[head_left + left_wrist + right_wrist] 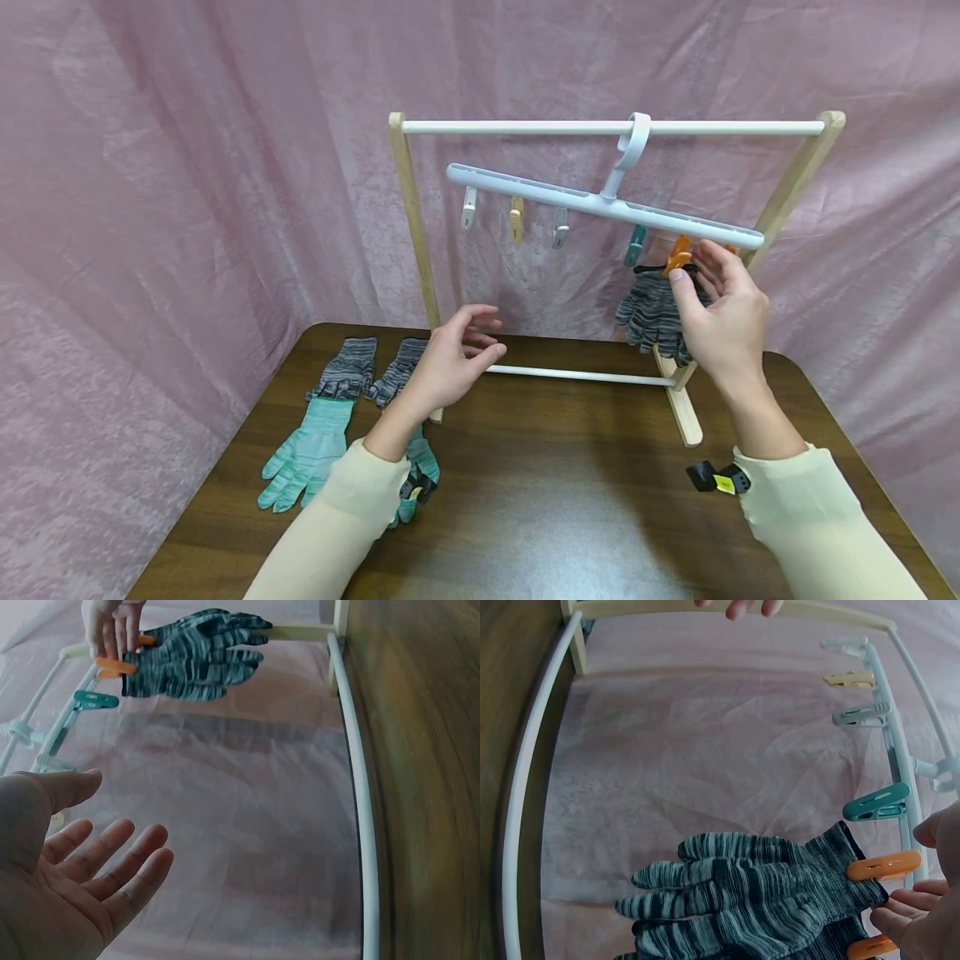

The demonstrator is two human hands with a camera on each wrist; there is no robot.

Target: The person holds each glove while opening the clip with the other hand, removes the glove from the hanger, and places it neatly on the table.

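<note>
A person's right hand point(723, 321) is raised to the low end of a white clip hanger point(600, 202), its thumb and fingertips touching the orange clip point(678, 254) that bites the cuff of a grey striped glove point(654, 315). Whether the fingers squeeze the clip or merely rest on it cannot be told, as the hand covers much of it in the head view and sits at the frame edge in the right wrist view. The glove dangles fingers down, just in front of the right post of a small wooden rack point(410, 200). A second orange clip point(870, 948) shows just past the first, with more grey knit beneath it.

The left hand point(453, 358) hovers over the table point(555, 508), fingers spread and loosely bent, holding nothing, near the rack's lower rail point(581, 376). The hanger hooks over the top rail point(525, 127) and tilts down to the right; a teal clip point(635, 245) hangs beside the orange one, with grey, yellow and white clips further left, all bare.

On the table to the left lie two teal gloves point(311, 450) with grey cuffs, one partly under the left sleeve.
</note>
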